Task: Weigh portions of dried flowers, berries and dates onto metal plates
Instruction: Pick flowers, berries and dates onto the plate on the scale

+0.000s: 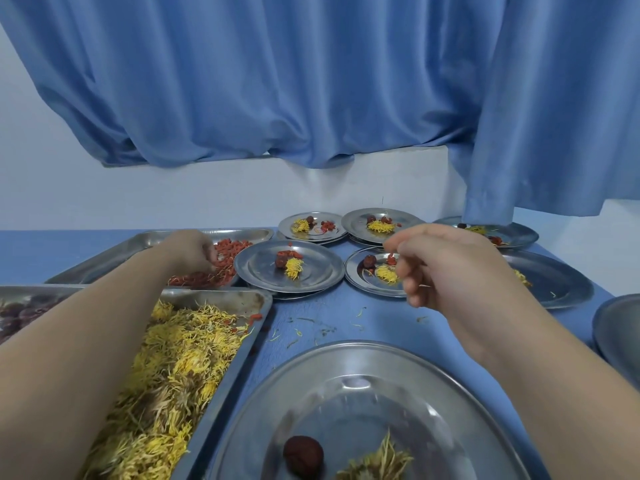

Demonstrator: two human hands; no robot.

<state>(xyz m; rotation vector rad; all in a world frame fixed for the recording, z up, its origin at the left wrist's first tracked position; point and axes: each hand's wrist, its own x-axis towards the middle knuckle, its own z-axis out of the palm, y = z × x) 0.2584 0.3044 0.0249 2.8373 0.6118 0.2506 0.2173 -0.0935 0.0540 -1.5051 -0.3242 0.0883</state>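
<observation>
Dates (20, 311), dark and wrinkled, lie in the date tray (34, 289) at the far left edge, partly hidden by the left forearm. Next to it the flower tray (221, 296), long, rectangular and of dull steel, holds a loose heap of dried flowers (180, 355), yellow and stringy. Behind it the berry tray (149, 242) holds the berries (235, 247), small, red and oblong. The left hand (192, 251) reaches straight out over the flower tray, palm down, with its fingers curled into the heap and closed round some berries.

Round, shallow, shiny metal plates stand on the blue table (329, 317). The middle plate (263, 268) carries one date, a few berries and a yellow tuft. Closest to the camera, the near plate (311, 393) carries a round dark date and a tuft of flowers. Two back plates (294, 226) each bear all three items.

The right hand (446, 268) hovers above the filled plate (356, 275), wrist raised, fingers curled, thumb and forefinger drawn together. Red berries show right at the fingertips; whether they are pinched or lying on that plate cannot be told. More plates sit to the right, partly hidden by the hand. Loose petals are scattered on the table. A pleated blue curtain (311, 81) hangs behind.
</observation>
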